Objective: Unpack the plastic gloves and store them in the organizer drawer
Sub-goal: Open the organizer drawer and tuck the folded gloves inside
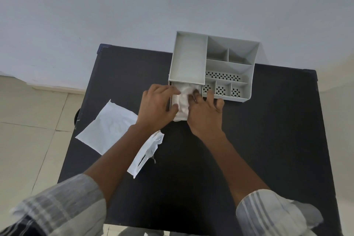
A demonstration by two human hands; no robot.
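Your left hand point(157, 105) and right hand point(206, 114) meet over the pulled-out drawer point(175, 101) of the grey organizer point(247, 82), both pressing down on the wad of plastic gloves point(183, 99) that lies in it. Your left hand curls around the wad's near-left side, thumb against it; your right hand has its fingers point(195, 96) spread flat on top of the gloves, not closed around anything. Just beyond your fingertips sits the organizer's open tray and its perforated compartments. Under your left forearm, a torn white wrapper point(147, 154) lies on the black table point(268, 140), and further out to the left of that arm is a flat white sheet point(107, 130). The table stands against a pale wall point(134, 5), with beige floor tiles point(28, 130) off to your left.
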